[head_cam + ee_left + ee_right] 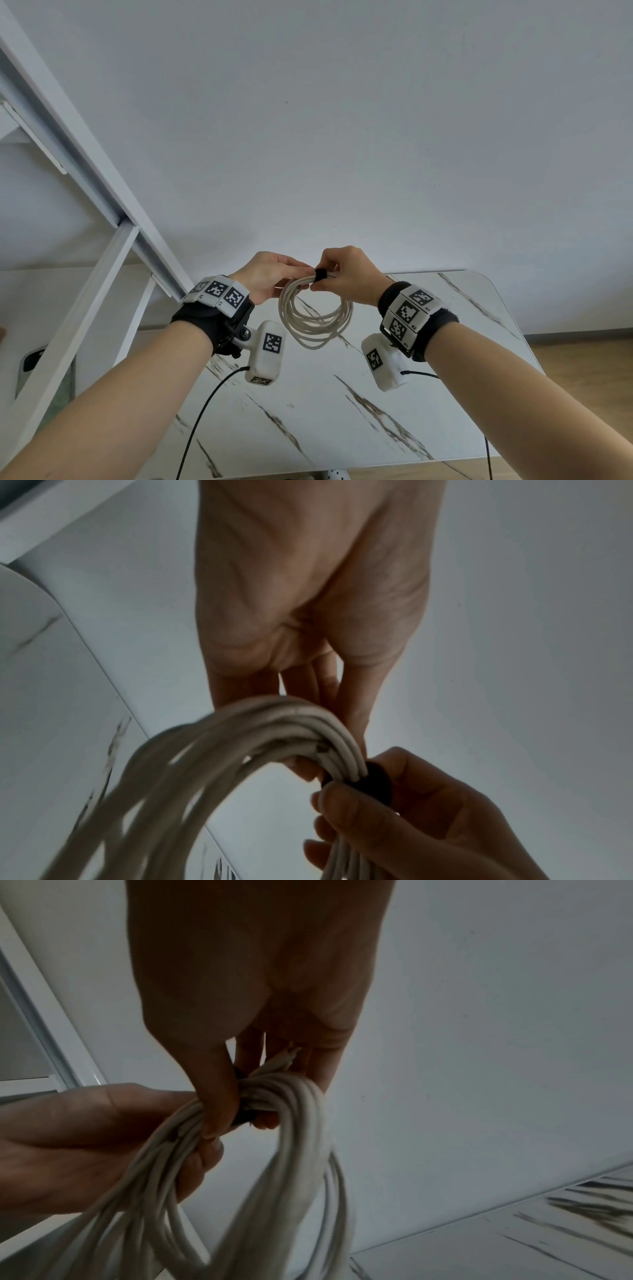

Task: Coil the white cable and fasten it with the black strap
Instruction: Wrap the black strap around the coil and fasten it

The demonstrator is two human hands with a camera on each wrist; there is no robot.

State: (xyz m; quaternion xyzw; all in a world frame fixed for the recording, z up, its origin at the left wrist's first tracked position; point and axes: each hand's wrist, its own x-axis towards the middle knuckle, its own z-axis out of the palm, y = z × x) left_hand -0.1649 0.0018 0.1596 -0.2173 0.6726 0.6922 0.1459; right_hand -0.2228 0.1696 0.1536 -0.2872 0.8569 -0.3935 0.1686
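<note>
The coiled white cable (315, 313) hangs above the marble-patterned table (445, 394), its top bundle wrapped by the short black strap (320, 274). The right hand (346, 277) pinches that strap; the left hand (267, 277) grips the strands beside it. Best to press the strap's end down firmly while holding the loops bunched tight.

Bright even head view, dim backlit wrist views, blurred coils
</note>
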